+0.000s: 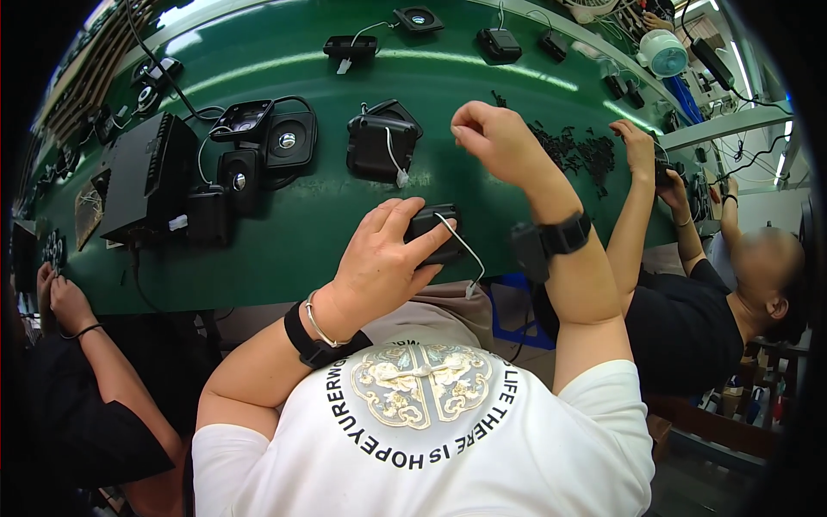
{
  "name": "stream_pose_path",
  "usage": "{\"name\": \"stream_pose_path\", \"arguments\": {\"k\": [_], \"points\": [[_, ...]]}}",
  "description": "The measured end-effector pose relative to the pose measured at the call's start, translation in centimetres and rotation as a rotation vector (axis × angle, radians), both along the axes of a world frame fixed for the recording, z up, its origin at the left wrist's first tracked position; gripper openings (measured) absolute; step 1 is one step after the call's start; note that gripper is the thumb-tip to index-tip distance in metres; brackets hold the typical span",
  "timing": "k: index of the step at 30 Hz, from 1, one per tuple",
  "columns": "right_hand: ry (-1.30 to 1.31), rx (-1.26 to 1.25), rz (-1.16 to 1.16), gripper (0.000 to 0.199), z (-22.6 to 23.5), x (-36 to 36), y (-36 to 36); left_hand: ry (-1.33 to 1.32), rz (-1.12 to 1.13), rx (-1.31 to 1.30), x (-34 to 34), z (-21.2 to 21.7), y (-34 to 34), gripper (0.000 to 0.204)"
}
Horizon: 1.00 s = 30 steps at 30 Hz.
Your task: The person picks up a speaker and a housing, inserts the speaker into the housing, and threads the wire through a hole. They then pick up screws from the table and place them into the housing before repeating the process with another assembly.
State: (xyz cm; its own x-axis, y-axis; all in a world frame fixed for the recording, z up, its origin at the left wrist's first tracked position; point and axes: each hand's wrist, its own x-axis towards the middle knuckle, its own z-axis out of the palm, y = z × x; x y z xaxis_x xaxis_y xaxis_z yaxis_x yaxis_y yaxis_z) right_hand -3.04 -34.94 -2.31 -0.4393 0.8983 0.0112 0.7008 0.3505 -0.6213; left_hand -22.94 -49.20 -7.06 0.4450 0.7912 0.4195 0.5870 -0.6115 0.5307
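Observation:
My left hand (383, 258) grips a small black speaker box (445, 249) at the table's near edge, its fingers lying over the top and side. A white cable (469, 247) with a small plug hangs from that box. Farther right, my right hand (500, 142) is raised over the table with thumb and fingertips pinched together; whatever is between them is too small to make out. Just beyond it, loose small black pieces (594, 159) lie scattered in a heap. Ahead of my left hand, another black speaker box (379, 148) with a white cable leans against a black part.
On the green table (319, 241), a large black box (151, 177) and several speakers (289, 140) with cables stand to the left. More speaker parts (351, 47) lie at the far side. Co-workers' hands (637, 151) are busy at right and at far left (71, 302).

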Motion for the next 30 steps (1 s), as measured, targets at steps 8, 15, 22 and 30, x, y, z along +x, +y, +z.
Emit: {"name": "stream_pose_path", "arguments": {"k": [8,15,22,30], "points": [[0.436,-0.042,0.079,0.007,-3.9,3.5,-12.2,-0.015,-0.012,-0.003,0.4,-1.4,0.5,0.06],[0.503,-0.062,0.062,0.006,-5.2,3.7,-13.8,-0.019,0.006,0.009,1.2,-2.2,0.3,0.06],[0.452,0.01,0.045,0.006,-5.9,3.3,-14.2,-0.025,0.001,0.012,0.9,-2.3,0.1,0.059],[0.398,0.017,0.045,0.009,-5.3,3.0,-13.9,-0.014,0.008,0.015,0.2,-2.1,0.1,0.06]]}}
